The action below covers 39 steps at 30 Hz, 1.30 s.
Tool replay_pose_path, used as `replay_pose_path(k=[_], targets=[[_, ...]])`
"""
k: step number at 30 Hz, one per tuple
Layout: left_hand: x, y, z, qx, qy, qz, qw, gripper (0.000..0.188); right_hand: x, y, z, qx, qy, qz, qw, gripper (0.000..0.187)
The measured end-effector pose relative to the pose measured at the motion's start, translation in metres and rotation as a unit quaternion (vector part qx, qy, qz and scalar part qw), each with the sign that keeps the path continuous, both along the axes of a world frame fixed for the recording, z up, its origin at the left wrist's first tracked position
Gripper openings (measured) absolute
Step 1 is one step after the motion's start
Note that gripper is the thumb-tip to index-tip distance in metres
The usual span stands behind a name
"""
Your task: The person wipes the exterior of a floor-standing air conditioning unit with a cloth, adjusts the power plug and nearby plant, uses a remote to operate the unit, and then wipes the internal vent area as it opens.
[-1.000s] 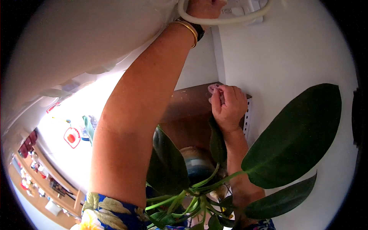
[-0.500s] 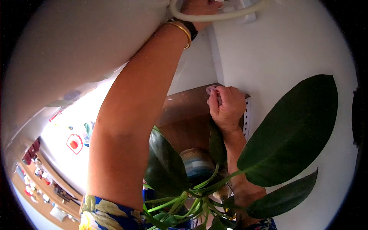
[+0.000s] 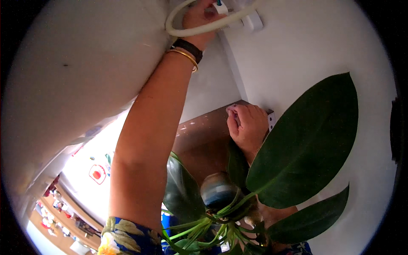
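Observation:
At the top, my left hand [image 3: 199, 23] is closed around a white plug [image 3: 220, 8], partly hidden by my fingers and a curved cream-coloured hose [image 3: 208, 29]. Just right of the plug, a white socket unit [image 3: 254, 21] sits on the wall. My right hand [image 3: 250, 124] is closed on a crumpled pinkish cloth [image 3: 232, 109], mostly covered by the fingers. It rests by the far corner of a brown wooden surface [image 3: 199, 127] against the wall. Large dark leaves of a potted plant [image 3: 308, 144] hide much of my right forearm.
A blue-and-white striped round vessel [image 3: 219, 190] stands among the green stems [image 3: 225, 227]. A pale, smooth, bulky surface [image 3: 72, 63] crowds my left arm. Perforated metal edging [image 3: 271, 120] runs beside my right hand. Shelves with small objects [image 3: 63, 216] appear at the lower left.
My left hand has drawn slightly left, and more of the plug now shows beside the socket. The whole view has shifted. My right hand stays near the corner with the cloth.

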State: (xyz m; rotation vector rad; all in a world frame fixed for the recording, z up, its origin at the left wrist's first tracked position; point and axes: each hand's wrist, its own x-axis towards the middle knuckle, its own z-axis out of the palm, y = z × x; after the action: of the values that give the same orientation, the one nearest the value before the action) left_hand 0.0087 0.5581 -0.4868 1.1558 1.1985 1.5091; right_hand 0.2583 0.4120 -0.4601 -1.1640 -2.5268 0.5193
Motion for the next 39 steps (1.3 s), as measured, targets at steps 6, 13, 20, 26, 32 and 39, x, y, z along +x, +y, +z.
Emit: replay_pose_path(k=[6, 13, 20, 26, 32, 39], targets=[[-0.022, -0.011, -0.020, -0.009, -0.054, 0.056, 0.997, 0.045, -0.009, -0.003, 0.002, 0.005, 0.001, 0.000, 1.000, 0.009], [-0.004, 0.003, -0.036, -0.039, -0.490, 0.008, 0.871, 0.035, -0.005, 0.004, 0.005, 0.034, -0.016, 0.000, 0.999, 0.011], [-0.020, -0.004, -0.035, 0.036, 0.061, 0.123, 0.990, 0.037, -0.019, 0.010, 0.008, -0.010, 0.002, 0.034, 0.999, 0.010], [-0.003, -0.007, -0.016, -0.020, 0.073, 0.128, 0.989, 0.046, -0.013, 0.014, 0.004, 0.049, -0.028, 0.037, 0.998, 0.010], [0.003, 0.002, -0.008, 0.005, 0.060, 0.114, 0.992, 0.048, -0.012, 0.019, 0.010, 0.053, -0.016, 0.029, 0.998, 0.010], [0.007, 0.002, -0.017, 0.001, -0.014, 0.137, 0.990, 0.043, -0.014, 0.022, 0.017, 0.036, -0.022, 0.025, 0.999, 0.009]])
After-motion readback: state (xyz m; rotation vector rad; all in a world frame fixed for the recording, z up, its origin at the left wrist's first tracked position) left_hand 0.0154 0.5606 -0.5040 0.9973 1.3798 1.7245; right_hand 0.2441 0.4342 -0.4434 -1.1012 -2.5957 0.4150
